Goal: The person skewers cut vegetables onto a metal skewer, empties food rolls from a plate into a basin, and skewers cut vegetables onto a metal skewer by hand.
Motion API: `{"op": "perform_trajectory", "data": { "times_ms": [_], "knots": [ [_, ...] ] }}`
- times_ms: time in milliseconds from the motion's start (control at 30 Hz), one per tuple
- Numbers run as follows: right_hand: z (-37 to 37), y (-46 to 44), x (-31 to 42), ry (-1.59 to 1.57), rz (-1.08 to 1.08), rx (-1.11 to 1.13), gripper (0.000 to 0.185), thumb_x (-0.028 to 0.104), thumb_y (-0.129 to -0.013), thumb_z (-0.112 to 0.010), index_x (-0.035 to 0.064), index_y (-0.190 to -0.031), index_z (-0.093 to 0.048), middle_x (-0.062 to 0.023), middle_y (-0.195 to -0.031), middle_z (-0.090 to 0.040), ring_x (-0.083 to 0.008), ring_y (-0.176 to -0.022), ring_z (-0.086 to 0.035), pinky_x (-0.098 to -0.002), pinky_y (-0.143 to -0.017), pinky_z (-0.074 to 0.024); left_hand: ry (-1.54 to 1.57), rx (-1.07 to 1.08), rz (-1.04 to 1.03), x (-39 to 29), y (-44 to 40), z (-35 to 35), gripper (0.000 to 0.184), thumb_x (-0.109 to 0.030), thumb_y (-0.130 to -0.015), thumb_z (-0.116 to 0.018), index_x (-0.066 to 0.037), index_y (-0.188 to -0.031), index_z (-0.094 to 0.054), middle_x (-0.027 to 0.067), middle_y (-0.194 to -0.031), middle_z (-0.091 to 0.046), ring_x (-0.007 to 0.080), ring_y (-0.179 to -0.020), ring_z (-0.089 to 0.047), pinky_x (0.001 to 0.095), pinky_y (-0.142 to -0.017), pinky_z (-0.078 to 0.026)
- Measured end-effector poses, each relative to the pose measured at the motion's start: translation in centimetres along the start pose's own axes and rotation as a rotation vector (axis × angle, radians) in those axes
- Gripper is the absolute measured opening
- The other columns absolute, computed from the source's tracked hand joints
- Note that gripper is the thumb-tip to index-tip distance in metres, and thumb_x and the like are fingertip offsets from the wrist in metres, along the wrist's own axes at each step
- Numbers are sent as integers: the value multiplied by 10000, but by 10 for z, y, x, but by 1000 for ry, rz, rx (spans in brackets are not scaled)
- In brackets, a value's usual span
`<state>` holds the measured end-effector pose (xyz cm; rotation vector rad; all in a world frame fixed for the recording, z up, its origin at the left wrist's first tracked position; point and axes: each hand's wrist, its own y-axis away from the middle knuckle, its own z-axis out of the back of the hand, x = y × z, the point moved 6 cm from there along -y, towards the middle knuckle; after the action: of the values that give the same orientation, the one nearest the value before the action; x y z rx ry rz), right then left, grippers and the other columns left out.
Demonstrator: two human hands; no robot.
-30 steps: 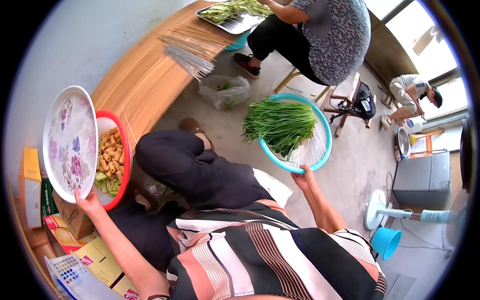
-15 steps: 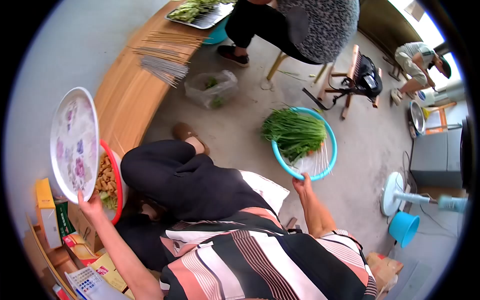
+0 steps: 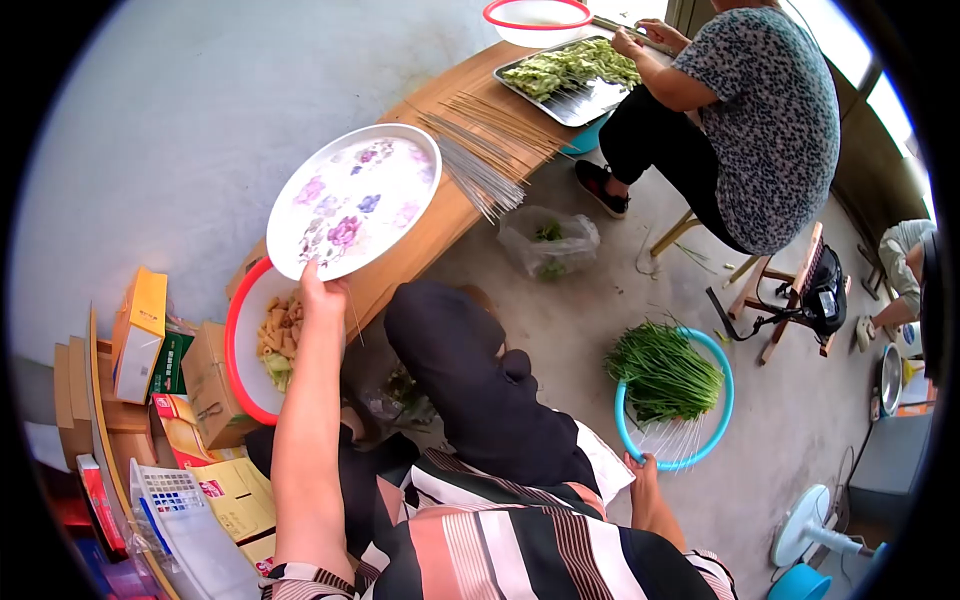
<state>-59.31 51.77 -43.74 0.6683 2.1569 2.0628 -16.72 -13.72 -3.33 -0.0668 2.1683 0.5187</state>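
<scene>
A round white tray (image 3: pixel 388 215) with purple and pink flowers is held by its near edge in my left hand (image 3: pixel 322 292). It tilts over the near end of the wooden table, partly above a red-rimmed basin (image 3: pixel 240 372) with brown rolled pieces (image 3: pixel 281 325) and some green ones. My right hand (image 3: pixel 643 468) grips the near rim of a light-blue basin (image 3: pixel 729 375). Inside that basin lie a bunch of long green chives (image 3: pixel 668 372) and thin pale sticks (image 3: pixel 672 436).
Bundled skewers (image 3: pixel 475 175) lie on the wooden table (image 3: pixel 425 245) near a metal tray (image 3: pixel 590 103) of green vegetables. A seated person (image 3: pixel 765 125) works there. A plastic bag (image 3: pixel 550 243) sits on the floor. Boxes (image 3: pixel 140 335) crowd the left; a fan (image 3: pixel 805 525) stands right.
The view has swung left. The floral tray has moved from beside the table to over its near end, still in my left hand. My right hand keeps hold of the blue basin.
</scene>
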Motion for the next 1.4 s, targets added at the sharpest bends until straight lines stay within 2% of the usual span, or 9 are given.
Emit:
{"op": "perform_trajectory", "data": {
  "times_ms": [200,300,467,867,933,1100,1200,1233,1400],
  "knots": [
    [15,0,7,217,-3,29,361,176,-855,-389,-139,-1031,-390,-275,-941,-594,-372,-796,-633,-443,-727,-559,-136,-102,20,42,-12,-12,305,-189,-903,-460,-42,-1171,-463,98,-1023,-613,231,-829,-631,365,-549,-516],
    [18,12,6,253,-56,13,296,153,-870,-457,-23,-1086,-357,-224,-1025,-528,-344,-904,-602,-460,-747,-541,-157,-122,33,65,-28,0,301,-181,-901,-466,-42,-1167,-467,98,-1020,-615,232,-813,-638,362,-538,-519],
    [13,54,4,399,4,44,363,227,-864,-539,-11,-1073,-360,-205,-1069,-527,-322,-861,-621,-453,-702,-541,-57,-148,143,105,-44,13,306,-191,-912,-471,-39,-1177,-461,106,-1032,-613,236,-824,-644,369,-540,-534],
    [-33,103,-20,1010,110,466,299,186,-859,-519,-53,-1039,-512,-140,-961,-613,-243,-841,-627,-390,-712,-526,-7,-242,216,115,-55,28,321,-92,-901,-506,16,-1200,-454,159,-1123,-570,299,-958,-610,478,-778,-544],
    [-46,111,-19,1138,166,511,295,182,-866,-503,-58,-1037,-524,-135,-955,-620,-237,-844,-627,-386,-712,-525,-32,-263,315,120,-59,37,354,-112,-895,-521,-125,-1244,-466,105,-1230,-543,278,-1047,-574,512,-855,-478],
    [-83,130,-18,1358,297,587,278,170,-859,-497,-50,-1013,-571,-114,-922,-634,-209,-848,-619,-361,-717,-512,-292,-116,387,105,-34,44,510,-216,-895,-541,-117,-1349,-330,130,-1428,-311,279,-1321,-281,518,-1035,-274],
    [-124,162,-20,1446,368,598,232,158,-800,-573,0,-956,-641,-83,-854,-632,-164,-841,-593,-314,-733,-477,-214,70,421,82,-3,40,556,-222,-895,-551,-69,-1362,-291,175,-1450,-240,290,-1322,-284,499,-1030,-296],
    [-142,192,-25,1525,373,594,237,148,-834,-528,2,-996,-621,-84,-882,-638,-166,-805,-603,-308,-692,-485,-210,120,389,65,15,35,487,-211,-900,-551,-15,-1301,-357,208,-1358,-373,293,-1249,-400,465,-994,-364],
    [-222,249,-30,1538,409,790,253,139,-869,-452,13,-1061,-558,-103,-915,-660,-208,-761,-660,-300,-615,-518,-220,326,268,-21,76,40,286,-174,-912,-531,4,-1134,-510,133,-1038,-603,250,-956,-611,377,-836,-501]
  ]
}}
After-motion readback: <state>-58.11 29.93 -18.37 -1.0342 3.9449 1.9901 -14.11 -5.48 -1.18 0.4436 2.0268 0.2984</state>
